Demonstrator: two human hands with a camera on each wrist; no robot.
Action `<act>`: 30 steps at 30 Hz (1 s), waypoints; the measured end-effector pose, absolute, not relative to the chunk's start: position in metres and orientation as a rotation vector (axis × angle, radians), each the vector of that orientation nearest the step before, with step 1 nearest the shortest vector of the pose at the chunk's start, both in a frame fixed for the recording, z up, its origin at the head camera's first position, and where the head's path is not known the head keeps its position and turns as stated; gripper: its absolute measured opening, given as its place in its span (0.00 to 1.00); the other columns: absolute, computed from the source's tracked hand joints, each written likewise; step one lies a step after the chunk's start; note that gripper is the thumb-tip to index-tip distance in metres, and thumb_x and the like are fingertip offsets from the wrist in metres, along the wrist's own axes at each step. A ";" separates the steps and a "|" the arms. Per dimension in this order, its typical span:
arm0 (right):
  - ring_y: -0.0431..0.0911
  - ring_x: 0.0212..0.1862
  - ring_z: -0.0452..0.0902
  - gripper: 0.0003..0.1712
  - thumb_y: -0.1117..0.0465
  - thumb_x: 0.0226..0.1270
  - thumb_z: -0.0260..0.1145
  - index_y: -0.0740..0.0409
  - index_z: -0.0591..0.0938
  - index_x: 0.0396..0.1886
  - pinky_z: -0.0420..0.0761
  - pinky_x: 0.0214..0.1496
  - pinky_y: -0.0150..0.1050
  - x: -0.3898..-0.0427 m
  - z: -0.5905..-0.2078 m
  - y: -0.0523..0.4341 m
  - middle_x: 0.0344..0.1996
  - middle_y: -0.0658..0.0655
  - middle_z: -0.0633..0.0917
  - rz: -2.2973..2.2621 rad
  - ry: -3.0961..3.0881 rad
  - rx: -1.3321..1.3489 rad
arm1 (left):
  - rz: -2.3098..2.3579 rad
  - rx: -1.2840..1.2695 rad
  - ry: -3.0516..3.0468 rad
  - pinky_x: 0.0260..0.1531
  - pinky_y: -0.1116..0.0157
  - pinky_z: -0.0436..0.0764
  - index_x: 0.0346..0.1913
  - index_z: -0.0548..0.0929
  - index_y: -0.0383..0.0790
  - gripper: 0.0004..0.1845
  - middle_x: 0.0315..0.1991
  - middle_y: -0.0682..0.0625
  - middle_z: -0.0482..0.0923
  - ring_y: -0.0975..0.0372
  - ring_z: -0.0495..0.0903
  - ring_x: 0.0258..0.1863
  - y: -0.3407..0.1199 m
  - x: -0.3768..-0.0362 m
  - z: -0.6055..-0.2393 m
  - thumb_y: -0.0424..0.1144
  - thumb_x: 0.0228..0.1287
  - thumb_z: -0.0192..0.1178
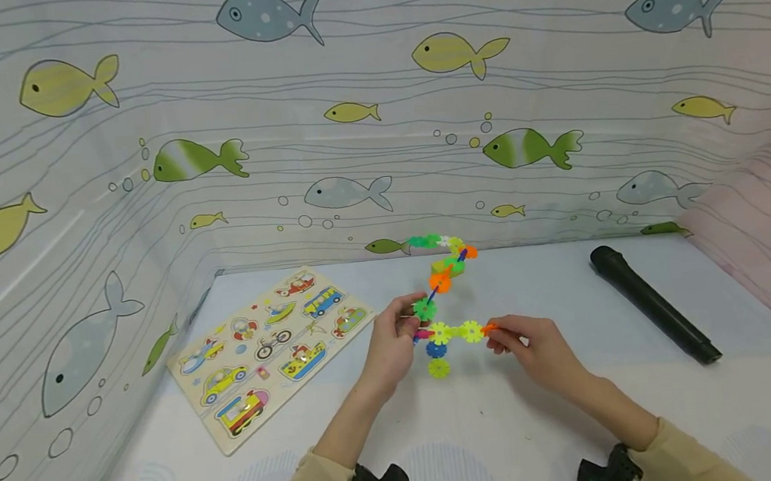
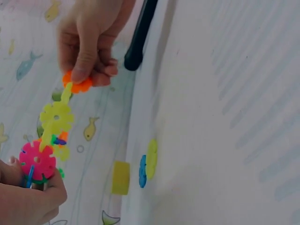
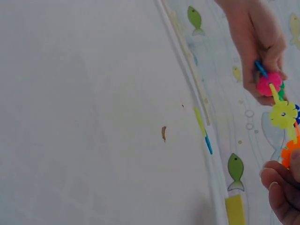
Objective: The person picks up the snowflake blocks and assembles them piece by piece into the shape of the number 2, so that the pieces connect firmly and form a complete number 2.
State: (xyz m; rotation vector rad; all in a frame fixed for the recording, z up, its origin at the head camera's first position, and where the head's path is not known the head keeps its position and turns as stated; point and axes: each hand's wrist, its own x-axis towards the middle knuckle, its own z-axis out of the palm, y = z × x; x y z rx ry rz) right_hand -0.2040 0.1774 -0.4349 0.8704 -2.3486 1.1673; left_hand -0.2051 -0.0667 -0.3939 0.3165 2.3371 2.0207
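Observation:
A chain of interlocking plastic flower discs runs between the two hands. The left hand (image 1: 391, 347) grips it near a pink disc (image 2: 37, 161), where a blue disc also shows edge-on. At the other end, the right hand (image 1: 536, 346) pinches an orange disc (image 2: 77, 83) between thumb and fingers. Two yellow discs (image 1: 471, 332) link the pink and orange ones. Beyond the left hand, a green disc (image 1: 424, 309) continues into a curved run with another orange disc (image 1: 440, 282) and more green and yellow ones. How the discs join inside the left hand is hidden.
A blue disc (image 1: 436, 349) and a yellow-green disc (image 1: 439, 368) lie on the table below the chain. Behind stands a yellow block (image 2: 120, 178). On the left lies a wooden vehicle puzzle board (image 1: 270, 354); on the right, a black microphone-shaped object (image 1: 653, 305). Fish-patterned walls enclose the table.

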 end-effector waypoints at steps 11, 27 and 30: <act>0.39 0.25 0.80 0.12 0.79 0.54 0.71 0.65 0.87 0.38 0.82 0.30 0.29 -0.201 -0.434 0.174 0.24 0.51 0.86 1.068 -2.264 0.902 | 2.011 0.321 2.364 0.50 0.62 0.78 0.66 0.74 0.36 0.21 0.51 0.40 0.74 0.55 0.73 0.46 -0.064 -0.204 -0.397 0.23 0.75 0.43; 0.38 0.24 0.76 0.14 0.82 0.50 0.71 0.66 0.86 0.35 0.79 0.29 0.27 -0.196 -0.426 0.172 0.21 0.49 0.83 0.925 -2.258 0.888 | 2.047 0.285 2.301 0.52 0.63 0.78 0.67 0.73 0.35 0.23 0.54 0.40 0.72 0.54 0.73 0.49 -0.063 -0.203 -0.397 0.21 0.74 0.41; 0.36 0.24 0.75 0.14 0.82 0.49 0.72 0.66 0.86 0.35 0.80 0.28 0.28 -0.195 -0.425 0.171 0.21 0.49 0.82 0.892 -2.274 0.875 | 2.052 0.277 2.298 0.51 0.64 0.77 0.66 0.74 0.37 0.24 0.54 0.40 0.72 0.54 0.72 0.49 -0.063 -0.203 -0.397 0.21 0.74 0.41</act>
